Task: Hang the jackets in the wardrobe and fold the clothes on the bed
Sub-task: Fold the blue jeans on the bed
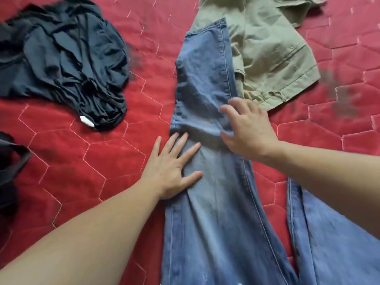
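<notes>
Two hands on our jeans (205, 83) | waist cut off below | legs run lengthwise away | left hand (172, 167) flat, fingers spread | right hand (244, 128) fingers curled loosely on denim

We see a bed (102, 161) covered by a red quilt stitched in pale hexagons, with dark smudges at the centre and far right. Directly on it lie four garments. At the far left, a crumpled dark navy garment (61, 54) shows a white tag at its near edge. At the left edge, a black garment (10, 161) is only partly in view. At the centre, blue jeans (216, 182) run from near to far, one leg laid flat, the other spreading near right. At the far right, an olive-green garment (267, 48) lies partly beneath the jeans' far end.
</notes>
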The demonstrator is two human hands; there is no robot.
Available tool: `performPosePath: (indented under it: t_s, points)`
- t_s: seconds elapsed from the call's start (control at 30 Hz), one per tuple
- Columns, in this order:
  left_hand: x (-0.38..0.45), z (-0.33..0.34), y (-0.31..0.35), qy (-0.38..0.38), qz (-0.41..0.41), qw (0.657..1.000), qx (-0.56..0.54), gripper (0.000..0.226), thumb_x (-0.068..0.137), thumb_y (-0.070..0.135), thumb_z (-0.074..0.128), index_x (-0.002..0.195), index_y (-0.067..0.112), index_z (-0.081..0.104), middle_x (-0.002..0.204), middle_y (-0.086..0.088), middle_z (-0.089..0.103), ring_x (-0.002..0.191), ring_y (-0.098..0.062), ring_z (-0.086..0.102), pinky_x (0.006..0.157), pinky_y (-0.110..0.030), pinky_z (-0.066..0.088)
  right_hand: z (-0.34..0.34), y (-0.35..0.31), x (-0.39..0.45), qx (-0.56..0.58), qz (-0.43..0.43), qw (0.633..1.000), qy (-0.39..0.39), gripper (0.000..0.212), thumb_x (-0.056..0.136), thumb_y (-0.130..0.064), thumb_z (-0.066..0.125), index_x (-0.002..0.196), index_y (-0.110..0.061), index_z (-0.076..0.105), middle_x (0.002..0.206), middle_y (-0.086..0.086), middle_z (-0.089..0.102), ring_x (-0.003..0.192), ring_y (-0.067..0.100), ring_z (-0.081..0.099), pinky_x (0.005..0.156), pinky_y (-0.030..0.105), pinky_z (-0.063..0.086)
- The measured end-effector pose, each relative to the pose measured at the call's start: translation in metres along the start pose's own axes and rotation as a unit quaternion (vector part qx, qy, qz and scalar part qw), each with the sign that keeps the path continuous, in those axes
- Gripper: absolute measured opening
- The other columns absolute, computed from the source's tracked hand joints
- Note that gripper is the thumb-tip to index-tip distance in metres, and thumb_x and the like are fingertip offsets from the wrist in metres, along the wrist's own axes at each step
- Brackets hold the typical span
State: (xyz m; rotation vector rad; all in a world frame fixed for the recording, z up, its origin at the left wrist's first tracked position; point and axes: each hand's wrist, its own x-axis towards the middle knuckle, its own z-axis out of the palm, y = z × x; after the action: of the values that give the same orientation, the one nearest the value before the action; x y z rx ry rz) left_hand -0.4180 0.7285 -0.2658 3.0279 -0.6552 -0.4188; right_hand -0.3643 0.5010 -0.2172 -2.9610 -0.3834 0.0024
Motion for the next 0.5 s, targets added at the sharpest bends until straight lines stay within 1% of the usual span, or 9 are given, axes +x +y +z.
performPosePath:
  t_s: [0.07, 0.13, 0.2, 0.27, 0.33, 0.37, 0.4, 0.43, 0.5]
  points:
    - [0.0, 0.004, -0.004, 0.028, 0.006, 0.999, -0.033, 0.076, 0.08, 0.076, 0.016, 0.15, 0.048, 0.001, 0.163, 0.003, 0.003, 0.15, -0.018, -0.002, 0.118, -0.047, -0.006, -0.012, 0.005, 0.054, 0.035, 0.047, 0.998, 0.032, 0.046, 0.08, -0.033, 0.062, 0.124, -0.021, 0.054, 0.13, 0.006, 0.05, 0.119, 0.033, 0.044, 0.097, 0.044, 0.038]
    - [-0.001, 0.005, -0.004, 0.069, 0.011, 0.996, -0.061, 0.074, 0.079, 0.07, 0.034, 0.148, 0.042, 0.027, 0.158, 0.0, 0.027, 0.147, -0.022, 0.022, 0.116, -0.049, 0.008, -0.02, 0.008, 0.106, 0.098, 0.126, 0.985, 0.058, 0.036, 0.084, -0.033, 0.059, 0.119, -0.024, 0.058, 0.128, 0.004, 0.054, 0.118, 0.03, 0.047, 0.096, 0.042, 0.04]
    - [0.0, 0.004, -0.004, 0.089, 0.022, 0.993, -0.075, 0.074, 0.076, 0.067, 0.043, 0.144, 0.038, 0.04, 0.153, 0.0, 0.038, 0.142, -0.024, 0.034, 0.112, -0.052, 0.015, -0.024, 0.006, 0.148, 0.153, 0.208, 0.965, 0.055, 0.038, 0.084, -0.036, 0.059, 0.12, -0.025, 0.058, 0.129, 0.003, 0.055, 0.12, 0.026, 0.05, 0.099, 0.04, 0.041]
    - [0.0, 0.004, -0.006, 0.094, 0.026, 0.991, -0.086, 0.074, 0.073, 0.066, 0.046, 0.142, 0.038, 0.043, 0.152, 0.001, 0.04, 0.141, -0.023, 0.036, 0.111, -0.052, 0.017, -0.023, 0.006, 0.177, 0.175, 0.291, 0.94, 0.034, 0.054, 0.081, -0.041, 0.063, 0.129, -0.02, 0.05, 0.129, 0.008, 0.055, 0.121, 0.027, 0.052, 0.102, 0.039, 0.042]
    - [0.0, 0.004, -0.007, 0.09, 0.027, 0.992, -0.089, 0.075, 0.072, 0.065, 0.047, 0.142, 0.039, 0.044, 0.152, 0.002, 0.04, 0.141, -0.023, 0.036, 0.111, -0.053, 0.017, -0.018, 0.01, 0.195, 0.199, 0.353, 0.914, 0.016, 0.062, 0.077, -0.043, 0.067, 0.127, -0.013, 0.046, 0.12, 0.011, 0.06, 0.113, 0.029, 0.057, 0.093, 0.036, 0.047]
    - [-0.001, 0.004, -0.007, 0.088, 0.028, 0.992, -0.091, 0.075, 0.071, 0.065, 0.048, 0.142, 0.039, 0.044, 0.152, 0.002, 0.04, 0.141, -0.022, 0.035, 0.111, -0.053, 0.017, -0.017, 0.012, 0.2, 0.217, 0.371, 0.903, 0.008, 0.057, 0.076, -0.042, 0.069, 0.12, -0.011, 0.048, 0.109, 0.01, 0.062, 0.104, 0.029, 0.061, 0.083, 0.035, 0.05]
    - [-0.001, 0.005, -0.008, 0.089, 0.028, 0.991, -0.095, 0.075, 0.071, 0.065, 0.048, 0.142, 0.039, 0.044, 0.152, 0.003, 0.04, 0.141, -0.022, 0.035, 0.111, -0.053, 0.017, -0.016, 0.013, 0.202, 0.235, 0.383, 0.893, -0.003, 0.049, 0.077, -0.041, 0.069, 0.111, -0.011, 0.051, 0.098, 0.009, 0.062, 0.092, 0.027, 0.062, 0.071, 0.032, 0.049]
    - [-0.001, 0.006, -0.008, 0.092, 0.029, 0.991, -0.097, 0.076, 0.071, 0.065, 0.048, 0.142, 0.04, 0.043, 0.152, 0.003, 0.039, 0.141, -0.022, 0.034, 0.111, -0.053, 0.017, -0.015, 0.014, 0.203, 0.252, 0.387, 0.887, -0.015, 0.042, 0.078, -0.038, 0.069, 0.107, -0.012, 0.054, 0.094, 0.007, 0.06, 0.085, 0.026, 0.061, 0.064, 0.029, 0.045]
    - [-0.001, 0.008, -0.007, 0.094, 0.027, 0.991, -0.096, 0.076, 0.071, 0.065, 0.048, 0.142, 0.04, 0.042, 0.153, 0.003, 0.038, 0.142, -0.022, 0.033, 0.111, -0.053, 0.017, -0.011, 0.012, 0.199, 0.284, 0.385, 0.878, -0.008, 0.036, 0.079, -0.03, 0.065, 0.11, -0.013, 0.062, 0.104, 0.003, 0.064, 0.091, 0.025, 0.061, 0.068, 0.029, 0.047]
